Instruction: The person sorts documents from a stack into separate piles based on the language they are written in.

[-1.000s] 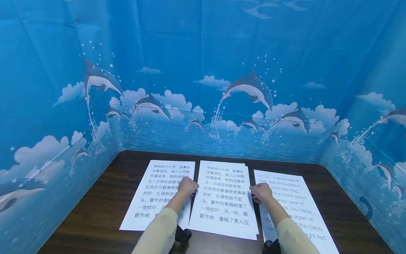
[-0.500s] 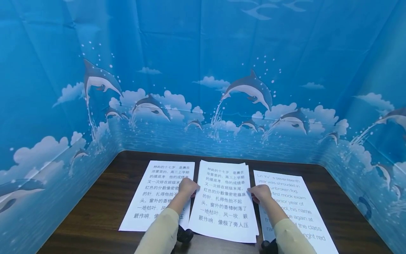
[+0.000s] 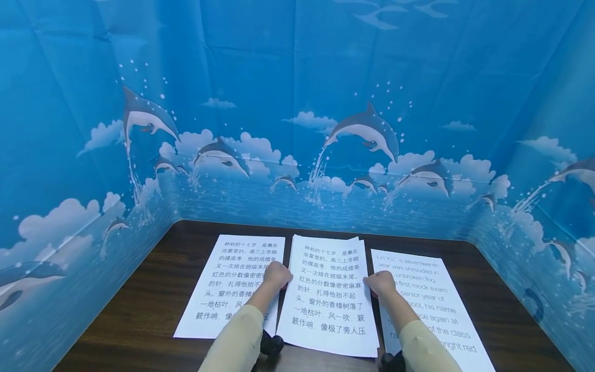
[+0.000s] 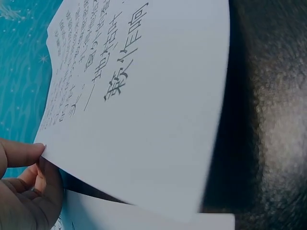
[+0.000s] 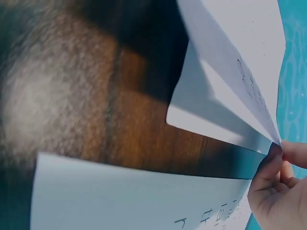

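A white sheet of paper [image 3: 329, 297] printed with Chinese characters lies between my two hands, bowed upward. My left hand [image 3: 277, 275] pinches its left edge between thumb and fingers, plain in the left wrist view, where the sheet [image 4: 158, 124] curves away from the table. On the opposite edge, my right hand [image 5: 280, 189] pinches the paper [image 5: 230, 52]. Beneath it another white sheet [image 5: 204, 105] shows, its corner exposed toward the table. In the head view the right hand [image 3: 382, 283] partly covers a neighbouring page.
To the left lies another sheet with Chinese text [image 3: 200, 299], partly under the left forearm. On the right is a page with English text [image 3: 448, 310], overlapped by the right forearm. The dark wooden table [image 3: 135, 299] is backed by a blue dolphin-print curtain [image 3: 297, 129].
The middle sheet's top edge has shifted slightly off the sheet below, its near edge moving toward me and its surface bowing up. Both hands stay at its sides, the right slightly further left.
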A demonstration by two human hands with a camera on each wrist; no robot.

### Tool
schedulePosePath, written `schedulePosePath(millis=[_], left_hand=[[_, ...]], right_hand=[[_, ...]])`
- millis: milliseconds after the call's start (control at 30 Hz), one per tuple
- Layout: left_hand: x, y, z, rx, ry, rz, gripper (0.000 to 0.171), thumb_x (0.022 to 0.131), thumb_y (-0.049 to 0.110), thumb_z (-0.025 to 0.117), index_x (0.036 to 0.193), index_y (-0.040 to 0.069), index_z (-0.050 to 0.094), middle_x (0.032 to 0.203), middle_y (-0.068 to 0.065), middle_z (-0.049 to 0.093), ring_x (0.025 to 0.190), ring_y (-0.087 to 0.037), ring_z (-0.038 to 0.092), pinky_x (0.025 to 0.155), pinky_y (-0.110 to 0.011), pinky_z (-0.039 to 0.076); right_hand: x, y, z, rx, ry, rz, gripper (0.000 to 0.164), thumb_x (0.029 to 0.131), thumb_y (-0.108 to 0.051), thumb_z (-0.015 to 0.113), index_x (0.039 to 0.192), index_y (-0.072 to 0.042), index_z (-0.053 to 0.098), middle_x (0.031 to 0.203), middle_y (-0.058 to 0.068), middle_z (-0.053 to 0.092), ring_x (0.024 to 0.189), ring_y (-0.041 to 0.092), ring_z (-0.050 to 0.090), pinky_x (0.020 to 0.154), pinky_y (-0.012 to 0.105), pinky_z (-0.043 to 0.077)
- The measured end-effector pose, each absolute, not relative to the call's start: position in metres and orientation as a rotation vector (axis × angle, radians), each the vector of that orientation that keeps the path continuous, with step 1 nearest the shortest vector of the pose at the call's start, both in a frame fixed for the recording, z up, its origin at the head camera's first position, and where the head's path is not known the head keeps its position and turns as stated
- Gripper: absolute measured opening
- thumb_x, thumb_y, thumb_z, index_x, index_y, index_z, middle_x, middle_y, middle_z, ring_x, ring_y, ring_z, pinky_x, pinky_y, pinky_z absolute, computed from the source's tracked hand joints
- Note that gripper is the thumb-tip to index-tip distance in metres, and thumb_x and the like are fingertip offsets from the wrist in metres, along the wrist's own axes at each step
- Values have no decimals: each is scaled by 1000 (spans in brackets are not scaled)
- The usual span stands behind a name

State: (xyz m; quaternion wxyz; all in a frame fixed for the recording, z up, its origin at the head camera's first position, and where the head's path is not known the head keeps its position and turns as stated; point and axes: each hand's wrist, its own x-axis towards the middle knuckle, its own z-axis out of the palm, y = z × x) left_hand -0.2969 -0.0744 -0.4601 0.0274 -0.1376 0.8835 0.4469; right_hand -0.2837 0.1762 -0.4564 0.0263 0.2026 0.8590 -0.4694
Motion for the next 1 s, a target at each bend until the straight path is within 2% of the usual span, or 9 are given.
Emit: schedulePosePath(millis=[167, 333, 533, 700, 867, 1000], left_hand=[[-299, -74, -460, -408, 2746, 1337, 4, 71, 1, 52, 71, -2, 54, 60, -11, 50, 48, -18, 49, 40, -22, 37], [-300, -74, -458, -394, 2765, 1302, 7, 73, 3, 51, 77, -3, 53, 60, -11, 49, 48, -18, 49, 40, -22, 37], [-298, -76, -448, -376, 2801, 1241, 6, 71, 5, 55, 73, -1, 54, 60, -10, 50, 51, -19, 50, 43, -24, 39], [-299, -79, -439, -383, 2794, 1261, 5, 71, 4, 55, 71, 0, 54, 61, -10, 50, 54, -20, 50, 46, -26, 40], [-303, -80, -435, -410, 2745, 1366, 7, 70, 2, 54, 64, 1, 55, 56, -9, 51, 48, -17, 49, 41, -22, 36], [-306, -82, -431, -447, 2716, 1444, 5, 69, 1, 54, 65, 0, 57, 57, -9, 52, 45, -14, 47, 39, -19, 35]], right_hand=[[-283, 175, -452, 566, 2760, -1333, 15, 81, -11, 55, 73, 1, 57, 69, 11, 53, 61, 18, 50, 48, 23, 37], [-283, 176, -447, 489, 2883, -1186, 17, 80, -11, 56, 67, -1, 53, 64, 9, 50, 56, 17, 48, 48, 26, 37], [-286, 177, -440, 465, 2935, -1128, 18, 79, -13, 57, 66, -2, 53, 61, 9, 50, 55, 19, 49, 49, 28, 37], [-288, 177, -432, 480, 2917, -1175, 17, 79, -14, 57, 70, 0, 54, 65, 10, 51, 58, 20, 49, 50, 28, 38], [-300, 178, -442, 552, 2873, -1232, 19, 81, -18, 55, 72, -2, 55, 66, 10, 52, 55, 17, 47, 47, 27, 37], [-314, 180, -454, 570, 2867, -1253, 21, 82, -22, 55, 70, -5, 55, 67, 9, 52, 51, 15, 46, 47, 26, 36]])
